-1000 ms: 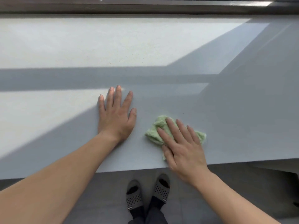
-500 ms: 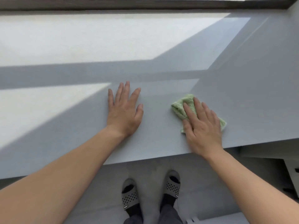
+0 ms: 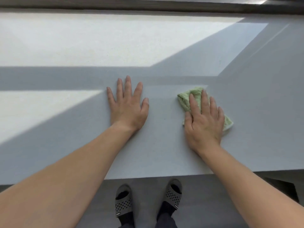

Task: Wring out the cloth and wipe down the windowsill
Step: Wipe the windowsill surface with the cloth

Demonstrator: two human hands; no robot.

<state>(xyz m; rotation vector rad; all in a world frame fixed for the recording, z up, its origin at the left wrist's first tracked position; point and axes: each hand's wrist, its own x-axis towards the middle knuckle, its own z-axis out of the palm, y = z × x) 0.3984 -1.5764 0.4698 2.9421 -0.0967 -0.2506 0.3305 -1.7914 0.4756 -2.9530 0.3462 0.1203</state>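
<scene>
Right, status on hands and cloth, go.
Left hand flat on the windowsill, holding nothing. Right hand pressing the green cloth down, fingers straight. Nothing seen in the cloth's path.

Sill point(image 3: 164, 153) free exc. L hand point(image 3: 127, 107).

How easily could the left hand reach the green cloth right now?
Probably yes. The left hand lies flat on the windowsill beside the green cloth, with bare sill between. The right hand covers most of it, leaving its left edge free.

My bare left hand point(image 3: 127, 109) lies flat, fingers spread. My bare right hand point(image 3: 204, 122) presses palm-down, fingers straight.
</scene>
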